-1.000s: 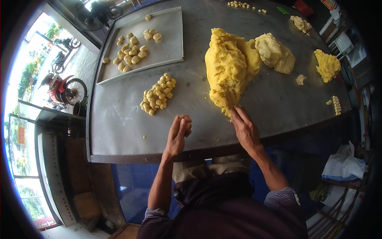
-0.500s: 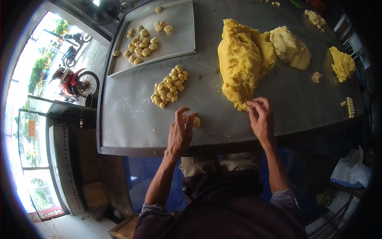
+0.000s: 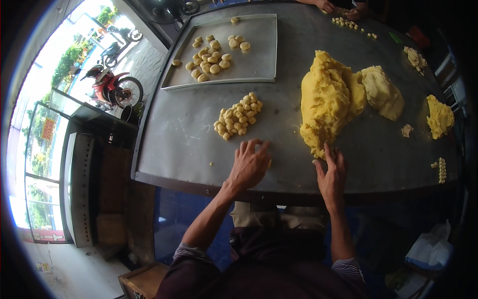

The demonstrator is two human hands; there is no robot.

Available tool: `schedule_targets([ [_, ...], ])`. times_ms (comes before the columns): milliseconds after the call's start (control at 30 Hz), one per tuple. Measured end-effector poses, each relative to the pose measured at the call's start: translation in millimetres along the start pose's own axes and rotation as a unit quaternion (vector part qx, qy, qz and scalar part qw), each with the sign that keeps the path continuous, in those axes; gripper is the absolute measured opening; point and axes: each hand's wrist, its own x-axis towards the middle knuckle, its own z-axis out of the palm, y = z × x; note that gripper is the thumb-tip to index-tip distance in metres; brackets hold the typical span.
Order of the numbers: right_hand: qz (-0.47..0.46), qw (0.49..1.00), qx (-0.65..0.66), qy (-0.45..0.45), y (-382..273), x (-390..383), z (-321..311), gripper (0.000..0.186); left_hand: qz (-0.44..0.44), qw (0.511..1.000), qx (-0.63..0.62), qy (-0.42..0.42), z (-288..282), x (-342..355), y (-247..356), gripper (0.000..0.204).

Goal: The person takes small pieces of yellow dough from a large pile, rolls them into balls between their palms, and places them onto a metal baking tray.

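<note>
My left hand (image 3: 250,164) is palm down above the metal table, its bent fingers slightly apart and blurred at the tips. Peeking out at its right side is a small piece of yellow dough (image 3: 269,163), mostly hidden by the hand. My right hand (image 3: 332,174) has its thumb and fingers spread, with the fingertips at the narrow lower end of a big yellow dough mass (image 3: 326,99). To the far side of my left hand lies a pile of small dough balls (image 3: 238,117). A paler dough lump (image 3: 382,92) rests against the big mass.
A shallow metal tray (image 3: 219,83) holding flattened dough balls stands at the far left. Another person's hands (image 3: 356,12) work at the far edge beside small dough balls (image 3: 344,22). On the right lie a yellow dough lump (image 3: 440,117), a dough scrap (image 3: 407,130) and tiny dough pieces (image 3: 442,170).
My view has shifted, bringing the other person's hands into sight. My left hand has moved over the small dough piece. My right hand's fingers, pinched at the dough mass before, are now spread.
</note>
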Motion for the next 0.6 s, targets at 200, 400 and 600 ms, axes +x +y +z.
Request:
schedule_targets([
  [200, -0.038, 0.998, -0.044, -0.030, 11.4, 7.9, 18.9, 0.045, -0.028, 0.958, -0.119, 0.259, -49.5, 24.5, -24.4, 0.048],
  [400, 0.012, 0.992, 0.076, -0.102, 21.7, 33.6, 1.8, 0.037, -0.093, 0.988, 0.006, 0.127, -33.5, 32.0, -135.8, 0.047],
  [600, -0.055, 0.996, -0.002, -0.070, 24.1, 23.9, 2.7, 0.044, -0.211, 0.958, -0.096, 0.169, -28.7, 1.9, -129.1, 0.029],
])
